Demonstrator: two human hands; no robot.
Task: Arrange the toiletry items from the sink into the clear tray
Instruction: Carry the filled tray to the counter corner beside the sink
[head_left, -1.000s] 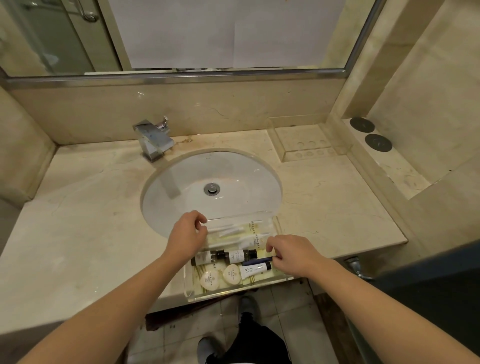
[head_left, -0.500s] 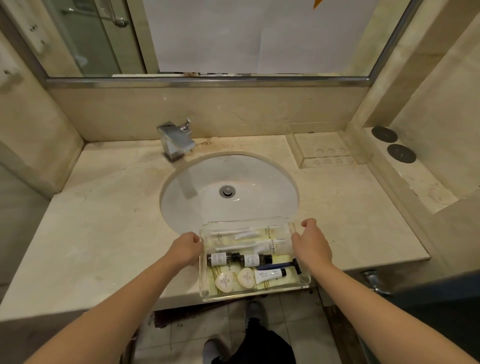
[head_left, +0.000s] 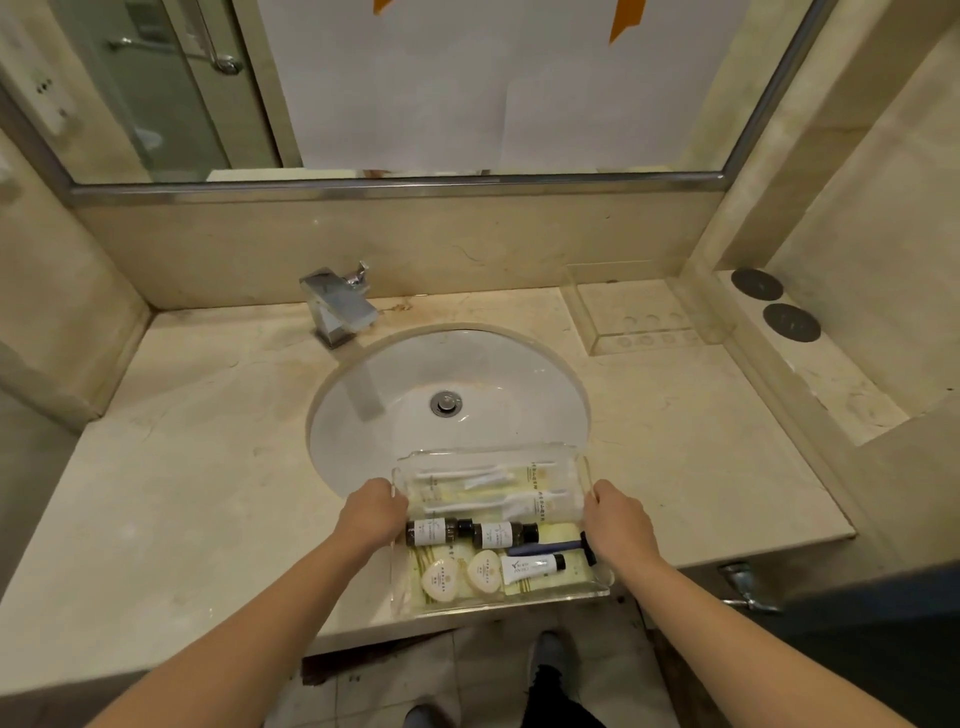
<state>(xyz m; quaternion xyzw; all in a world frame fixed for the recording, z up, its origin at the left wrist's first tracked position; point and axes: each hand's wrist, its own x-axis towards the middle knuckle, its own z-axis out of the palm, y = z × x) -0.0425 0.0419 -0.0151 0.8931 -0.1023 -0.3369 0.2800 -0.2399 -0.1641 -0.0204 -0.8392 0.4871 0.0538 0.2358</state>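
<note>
Head view looks down on my two hands gripping the clear tray (head_left: 597, 592) by its short ends: my left hand (head_left: 370, 514) is closed on the left wall, my right hand (head_left: 618, 525) closed on the right wall. It sits at the front edge of the worktop (head_left: 182, 493), its far end over the rim of the sink (head_left: 467, 374). Inside lie white wrapped packets (head_left: 493, 486) at the back, two small dark bottles (head_left: 470, 532) in the middle, then two round soaps (head_left: 462, 574), a white tube (head_left: 530, 567) and a blue razor (head_left: 553, 545) at the front.
</note>
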